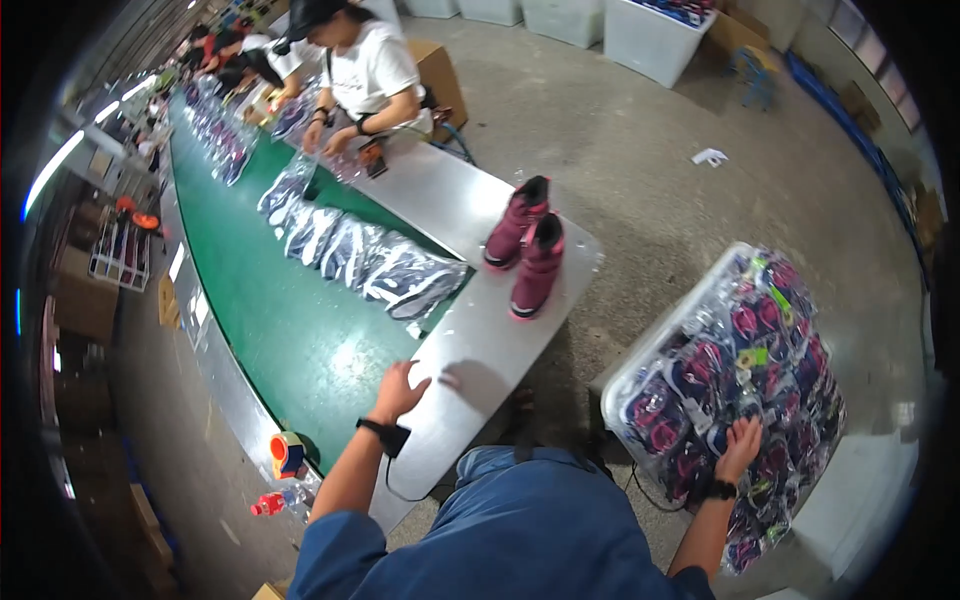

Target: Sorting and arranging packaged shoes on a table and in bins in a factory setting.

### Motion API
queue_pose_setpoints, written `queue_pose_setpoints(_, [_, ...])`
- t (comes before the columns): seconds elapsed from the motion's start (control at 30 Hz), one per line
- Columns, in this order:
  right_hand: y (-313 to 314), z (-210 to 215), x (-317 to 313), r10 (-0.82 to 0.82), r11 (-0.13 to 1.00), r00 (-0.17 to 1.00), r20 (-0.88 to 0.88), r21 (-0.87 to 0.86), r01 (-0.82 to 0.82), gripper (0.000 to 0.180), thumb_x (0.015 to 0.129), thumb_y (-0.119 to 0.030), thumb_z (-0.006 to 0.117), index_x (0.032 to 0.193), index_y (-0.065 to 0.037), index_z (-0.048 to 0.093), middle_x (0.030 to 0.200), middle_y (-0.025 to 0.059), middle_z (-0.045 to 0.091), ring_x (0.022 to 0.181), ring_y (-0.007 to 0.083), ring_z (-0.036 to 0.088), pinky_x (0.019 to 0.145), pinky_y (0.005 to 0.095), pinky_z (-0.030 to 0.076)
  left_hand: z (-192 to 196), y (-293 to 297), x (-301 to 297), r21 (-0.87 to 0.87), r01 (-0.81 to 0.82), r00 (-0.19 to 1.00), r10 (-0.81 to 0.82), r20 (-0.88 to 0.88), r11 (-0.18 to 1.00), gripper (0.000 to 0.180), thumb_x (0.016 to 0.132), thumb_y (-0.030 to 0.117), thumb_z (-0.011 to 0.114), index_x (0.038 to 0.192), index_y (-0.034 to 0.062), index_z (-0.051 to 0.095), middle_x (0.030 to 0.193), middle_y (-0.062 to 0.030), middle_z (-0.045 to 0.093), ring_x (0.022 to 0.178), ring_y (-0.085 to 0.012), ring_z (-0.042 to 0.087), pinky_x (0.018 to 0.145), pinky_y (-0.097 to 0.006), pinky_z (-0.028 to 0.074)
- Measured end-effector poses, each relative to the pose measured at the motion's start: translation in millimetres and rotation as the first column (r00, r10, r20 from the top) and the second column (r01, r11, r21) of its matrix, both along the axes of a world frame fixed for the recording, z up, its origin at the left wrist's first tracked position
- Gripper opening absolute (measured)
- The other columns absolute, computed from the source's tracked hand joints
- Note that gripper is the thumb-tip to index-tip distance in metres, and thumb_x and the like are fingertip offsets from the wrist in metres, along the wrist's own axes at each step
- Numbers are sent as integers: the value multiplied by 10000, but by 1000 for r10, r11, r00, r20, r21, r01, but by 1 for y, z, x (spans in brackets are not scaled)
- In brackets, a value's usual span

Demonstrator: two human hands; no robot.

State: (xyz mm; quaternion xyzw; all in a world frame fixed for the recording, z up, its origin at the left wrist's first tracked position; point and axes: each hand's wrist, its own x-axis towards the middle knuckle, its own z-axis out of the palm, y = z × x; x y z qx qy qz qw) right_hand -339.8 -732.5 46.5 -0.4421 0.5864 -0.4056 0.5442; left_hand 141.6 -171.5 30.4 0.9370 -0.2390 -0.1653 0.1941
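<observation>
Head view: the right hand (738,450) lies over the bagged shoes (700,365) heaped in a pale bin (612,388) at the person's right, fingers half curled; from where I stand I can't tell whether they pinch any plastic. The left hand (398,394), fingers loosely apart and seemingly holding nothing, is at the metal table (515,352). I'd judge the step as picking among those bags, and the next move as calling for a firm grip on one bag's film. Toes and long axis under that palm are unclear. Farther out, maroon boots (538,270) stand upright, toes roughly toward the person; beyond the green belt's (260,310) bagged row (350,250) sits a co-worker (378,72).
</observation>
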Motion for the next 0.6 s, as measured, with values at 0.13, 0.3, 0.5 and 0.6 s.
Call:
queue_pose_setpoints(0.13, [54, 20, 26, 1, 999, 1000, -25, 45, 0, 475, 1059, -398, 588, 1389, -58, 567, 1148, 58, 648, 1003, 141, 631, 832, 296, 523, -23, -3, 110, -25, -197, 956, 198, 218, 980, 573, 829, 342, 788, 1293, 42, 636, 1266, -210, 643, 1198, -404, 581, 1022, -495, 473])
queue_pose_setpoints(0.3, [97, 61, 75, 250, 968, 945, -211, 33, -248, 396, 1066, -309, 588, 1361, -45, 592, 1023, 41, 664, 887, 128, 648, 756, 278, 534, -51, -5, 211, -70, -390, 859, 390, 332, 918, 604, 848, 401, 756, 1285, 4, 629, 1361, -209, 605, 1309, -403, 512, 1092, -493, 418])
queue_pose_setpoints(0.5, [128, 59, 80, 317, 945, 885, -341, 37, -325, 294, 1045, -236, 605, 1238, -17, 639, 932, 19, 663, 785, 102, 631, 661, 243, 501, -53, -43, 205, 159, -314, 949, 305, 84, 936, 891, 723, 592, 845, 1381, 59, 566, 1359, -230, 559, 1252, -438, 549, 1059, -498, 485])
queue_pose_setpoints(0.6, [146, 63, 110, 462, 884, 811, -359, 109, -455, 280, 1025, -202, 621, 1227, -10, 647, 932, 19, 669, 782, 92, 620, 651, 235, 484, -59, -25, 192, 98, -413, 879, 424, -220, 906, 1014, 656, 641, 878, 1405, 53, 531, 1371, -252, 538, 1232, -425, 601, 1037, -476, 513])
